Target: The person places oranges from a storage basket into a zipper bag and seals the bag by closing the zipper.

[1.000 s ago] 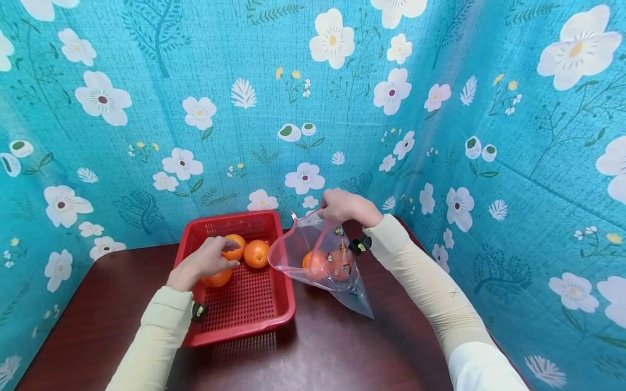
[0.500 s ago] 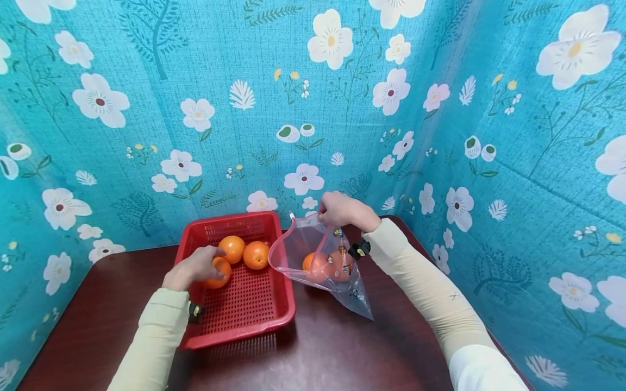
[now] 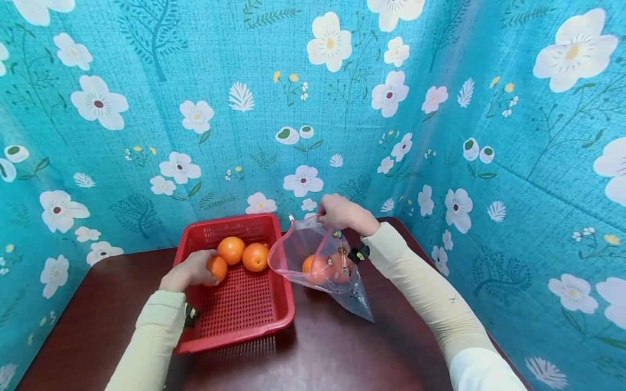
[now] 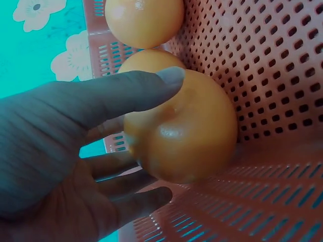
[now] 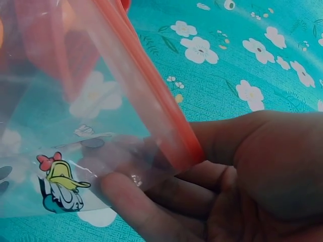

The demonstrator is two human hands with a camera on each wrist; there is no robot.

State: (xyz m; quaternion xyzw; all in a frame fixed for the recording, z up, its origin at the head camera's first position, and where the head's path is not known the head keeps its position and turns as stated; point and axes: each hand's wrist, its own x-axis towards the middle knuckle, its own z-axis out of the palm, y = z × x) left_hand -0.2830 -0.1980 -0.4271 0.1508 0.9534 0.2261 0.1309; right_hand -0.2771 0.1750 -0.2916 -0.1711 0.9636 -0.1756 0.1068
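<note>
My left hand (image 3: 188,271) grips an orange (image 3: 216,267) at the left side of the red perforated basket (image 3: 244,304); in the left wrist view my fingers (image 4: 116,96) curl round that orange (image 4: 184,128). Two more oranges (image 3: 243,253) lie at the basket's back. My right hand (image 3: 342,213) pinches the red-zipped rim of a clear plastic bag (image 3: 318,260) and holds its mouth open toward the basket. The bag (image 5: 75,116) carries cartoon prints and holds two oranges (image 3: 329,266) low down.
Basket and bag rest on a dark brown table (image 3: 342,353). Teal flowered cloth (image 3: 313,108) closes off the back and both sides. Bare table surface lies in front of the basket and bag.
My left hand moved off the back oranges to the left one and took hold of it, lifting it slightly. The right hand kept the bag in place.
</note>
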